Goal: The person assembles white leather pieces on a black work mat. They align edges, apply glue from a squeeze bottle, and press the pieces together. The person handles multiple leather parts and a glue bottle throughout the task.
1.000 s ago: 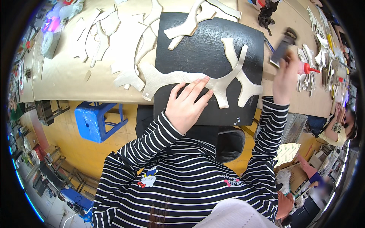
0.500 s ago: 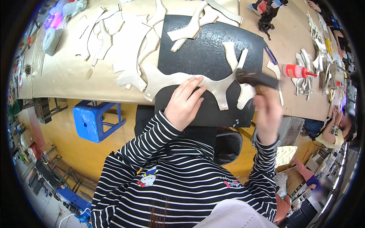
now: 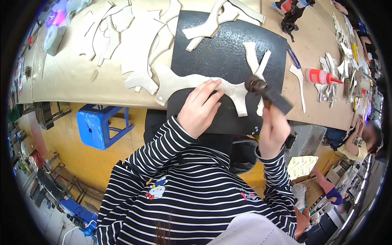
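Observation:
My left hand (image 3: 200, 108) lies with its fingers stretched over the front edge of a long, branching white cut piece (image 3: 179, 82), fingertips resting on it. That piece lies across a black, pitted mat (image 3: 226, 51). Wrapped round a handle, my right hand (image 3: 275, 132) holds a hammer (image 3: 267, 94). The dark hammer head is over the right end of the piece and hides it; whether they touch I cannot tell. Just behind the hammer, a narrow white strip (image 3: 264, 62) and a curved white piece (image 3: 250, 57) lie on the mat.
More white cut pieces (image 3: 116, 38) are spread over the left of the table. Right of the mat lie a blue pen-like tool (image 3: 294, 58) and a red-and-white squeeze bottle (image 3: 320, 76). A blue stool (image 3: 93, 126) stands on the floor at left. Another person (image 3: 359, 143) is at far right.
My right hand and the hammer have moved left, so the head is now over the right end of the white piece. My left hand stays on the piece.

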`<state>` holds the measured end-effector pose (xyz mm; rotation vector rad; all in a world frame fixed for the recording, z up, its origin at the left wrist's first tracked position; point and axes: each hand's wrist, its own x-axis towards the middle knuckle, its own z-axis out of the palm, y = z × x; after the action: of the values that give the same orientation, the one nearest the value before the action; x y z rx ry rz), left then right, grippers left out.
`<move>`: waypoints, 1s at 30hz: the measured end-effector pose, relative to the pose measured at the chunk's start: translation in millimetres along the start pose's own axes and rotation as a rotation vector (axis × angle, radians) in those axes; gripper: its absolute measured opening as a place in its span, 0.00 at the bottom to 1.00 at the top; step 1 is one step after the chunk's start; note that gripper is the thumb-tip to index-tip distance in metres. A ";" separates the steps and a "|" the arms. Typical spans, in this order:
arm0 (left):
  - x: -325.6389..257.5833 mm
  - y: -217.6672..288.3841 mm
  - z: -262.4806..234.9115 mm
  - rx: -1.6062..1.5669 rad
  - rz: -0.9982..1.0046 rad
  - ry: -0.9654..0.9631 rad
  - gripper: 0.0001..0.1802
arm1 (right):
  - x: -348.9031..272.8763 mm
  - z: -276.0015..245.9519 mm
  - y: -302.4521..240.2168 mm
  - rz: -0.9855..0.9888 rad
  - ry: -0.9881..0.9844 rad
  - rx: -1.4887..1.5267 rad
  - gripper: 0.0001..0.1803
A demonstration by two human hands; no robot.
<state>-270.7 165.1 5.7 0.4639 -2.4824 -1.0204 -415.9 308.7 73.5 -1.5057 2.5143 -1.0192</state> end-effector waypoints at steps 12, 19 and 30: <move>1.8 -2.0 1.8 -0.005 0.015 0.028 0.19 | -13.3 -8.2 -8.4 0.157 -0.291 -0.072 0.12; 0.9 -1.9 2.3 -0.010 0.011 0.027 0.19 | -18.4 -8.2 -13.9 0.079 -0.423 -0.223 0.24; 6.9 5.8 3.9 0.062 -0.053 0.024 0.22 | -32.3 -5.7 2.0 0.100 -0.278 -0.149 0.27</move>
<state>-279.4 168.2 9.1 0.5605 -2.4981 -0.9544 -402.3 338.1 67.6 -1.4240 2.4807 -0.5744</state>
